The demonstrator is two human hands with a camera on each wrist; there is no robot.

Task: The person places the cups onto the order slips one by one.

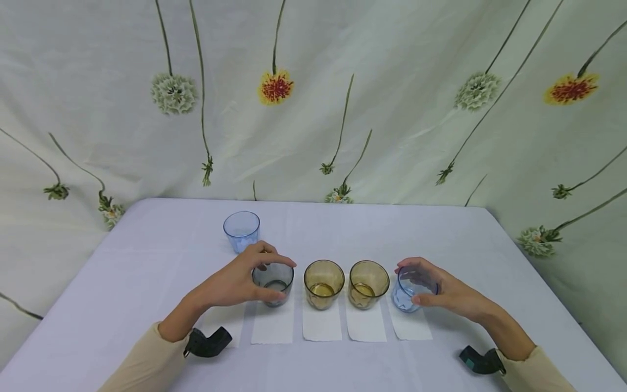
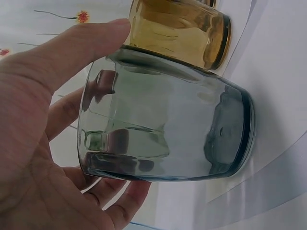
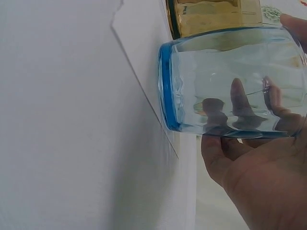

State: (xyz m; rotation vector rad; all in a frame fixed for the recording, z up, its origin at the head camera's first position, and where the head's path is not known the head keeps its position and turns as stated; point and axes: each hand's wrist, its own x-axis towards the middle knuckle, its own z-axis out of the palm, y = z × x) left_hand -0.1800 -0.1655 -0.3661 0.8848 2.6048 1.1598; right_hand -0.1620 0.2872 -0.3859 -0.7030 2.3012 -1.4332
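Note:
My left hand grips a smoky grey glass around its upper side, thumb on the near side and fingers on the far side. In the left wrist view that grey glass has its base close to the white paper. At the right, my right hand holds a light blue glass the same way. The right wrist view has this blue glass with fingers showing through its wall. Between the hands two amber glasses stand upright side by side.
Another light blue glass stands farther back, behind my left hand. Several white paper pieces lie in a row under the glasses on the white-covered table. A flower-patterned cloth hangs behind the table.

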